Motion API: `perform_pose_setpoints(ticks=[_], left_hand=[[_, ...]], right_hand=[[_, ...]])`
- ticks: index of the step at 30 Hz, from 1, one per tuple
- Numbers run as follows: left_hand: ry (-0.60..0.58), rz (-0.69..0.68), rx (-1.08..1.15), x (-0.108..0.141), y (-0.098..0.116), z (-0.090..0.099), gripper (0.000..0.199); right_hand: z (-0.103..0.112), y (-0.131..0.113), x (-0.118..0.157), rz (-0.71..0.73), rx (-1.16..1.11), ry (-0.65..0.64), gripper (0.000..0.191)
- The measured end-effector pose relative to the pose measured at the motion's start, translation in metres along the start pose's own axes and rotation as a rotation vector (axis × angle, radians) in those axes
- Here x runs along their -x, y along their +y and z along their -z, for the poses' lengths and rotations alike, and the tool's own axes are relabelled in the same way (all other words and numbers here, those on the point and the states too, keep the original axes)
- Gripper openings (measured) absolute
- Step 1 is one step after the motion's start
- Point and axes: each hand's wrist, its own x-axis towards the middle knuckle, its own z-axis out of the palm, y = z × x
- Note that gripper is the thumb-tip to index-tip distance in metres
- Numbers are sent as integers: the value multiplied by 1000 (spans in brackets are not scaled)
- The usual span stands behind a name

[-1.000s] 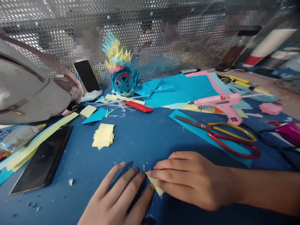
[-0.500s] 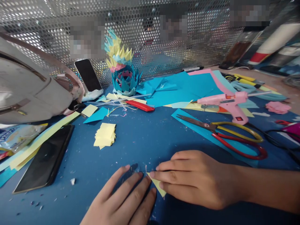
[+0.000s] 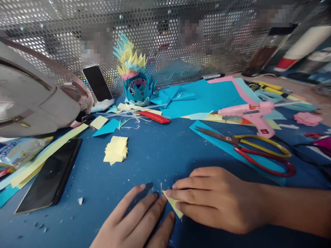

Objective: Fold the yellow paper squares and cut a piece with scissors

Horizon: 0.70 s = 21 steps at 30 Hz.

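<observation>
A small yellow paper triangle (image 3: 173, 204) lies on the blue table at the lower middle, partly covered by fingers. My right hand (image 3: 217, 198) lies over its right side with the fingers close together, pressing it flat. At its left edge, my left hand (image 3: 141, 218) rests on the table with the fingers spread, one fingertip touching the paper's upper corner. A stack of yellow paper squares (image 3: 116, 149) sits farther back to the left.
Scissors (image 3: 232, 139) and a pink glue gun (image 3: 254, 113) lie at the right. A red cutter (image 3: 155, 117) is at the middle, before a folded-paper model (image 3: 138, 88). Phones (image 3: 49, 179) and a bag (image 3: 33, 96) occupy the left.
My left hand's fingers have shifted very slightly over the table. My right hand stays on the yellow triangle, almost unmoved.
</observation>
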Motion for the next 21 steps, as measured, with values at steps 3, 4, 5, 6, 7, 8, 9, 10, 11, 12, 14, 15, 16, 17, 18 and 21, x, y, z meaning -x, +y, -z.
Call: perform_pose_setpoints(ticks=[3, 4, 5, 6, 7, 8, 9, 10, 11, 12, 14, 15, 16, 17, 18, 21], left_hand=[[74, -21, -17, 1, 0, -3, 27], [90, -26, -23, 1, 0, -4, 28], [104, -27, -25, 1, -1, -5, 29], [110, -24, -25, 2, 0, -7, 29], [112, -21, -24, 2, 0, -8, 28], [118, -17, -25, 2, 0, -9, 28], [131, -14, -27, 3, 0, -10, 28], [140, -12, -30, 3, 1, -11, 28], [140, -11, -33, 3, 1, -11, 28], [138, -11, -37, 2, 1, -11, 28], [146, -6, -42, 2, 1, -10, 29], [146, -10, -46, 1, 1, -9, 29], [137, -14, -51, 0, 0, -8, 29], [119, -18, -55, -1, 0, -7, 29], [98, -21, -58, -1, 0, -5, 28], [41, -27, -60, -4, -1, -2, 30]], right_hand=[[1, 0, -1, 1, 4, 4, 27], [1, -1, -1, 2, 5, 3, 27], [1, -1, -1, 3, 6, 0, 28], [1, -1, -2, 2, 6, -6, 29], [2, -1, -2, 2, 6, -11, 29], [2, -1, -2, 0, 6, -14, 30], [2, -1, -2, -3, 6, -17, 29], [2, 0, -1, -5, 5, -20, 29], [2, 0, -1, -5, 4, -21, 28], [2, 0, -1, -5, 1, -21, 28], [2, 0, -1, -2, -6, -26, 28], [2, 0, -1, 0, -10, -30, 28], [2, 0, -1, 0, -14, -33, 28], [3, 0, -2, -2, -16, -37, 29], [3, 1, -2, -5, -18, -38, 29], [3, 1, -2, -13, -31, -42, 31]])
